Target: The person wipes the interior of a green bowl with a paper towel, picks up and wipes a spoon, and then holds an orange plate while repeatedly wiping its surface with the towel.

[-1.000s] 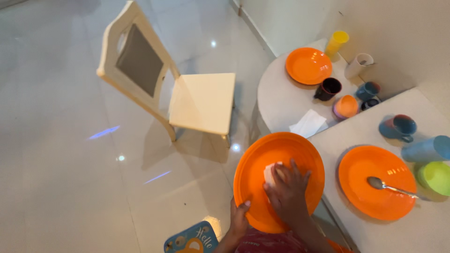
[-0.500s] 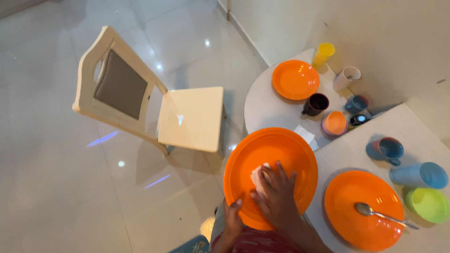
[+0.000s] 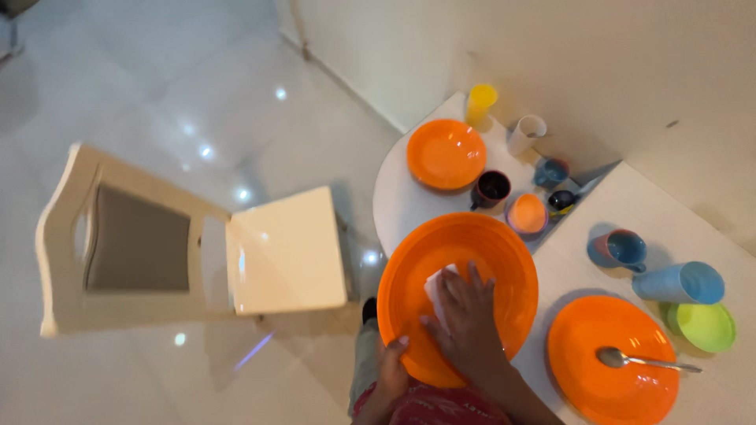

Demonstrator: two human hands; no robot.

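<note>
Right hand (image 3: 466, 321) flat, fingers spread, pressing white cloth (image 3: 435, 288) on large orange plate (image 3: 504, 260); cloth under fingertips, toward far-left. Left hand (image 3: 391, 368) clamps plate's near rim, thumb on top. Plate over lap, beside table (image 3: 567, 267).

Large orange plate (image 3: 480, 260): held over the bench (image 3: 567, 267) edge; left hand (image 3: 391, 370) gripping its near rim, right hand (image 3: 466, 323) flat on a white cloth (image 3: 435, 285) inside it. Beside the plate, right: second orange plate (image 3: 614, 370) bearing a spoon (image 3: 642, 360). Beyond the plate: small orange plate (image 3: 446, 153), dark mug (image 3: 492, 189), yellow cup (image 3: 479, 102). Left of the plate: cream chair (image 3: 197, 252) on the floor.
</note>
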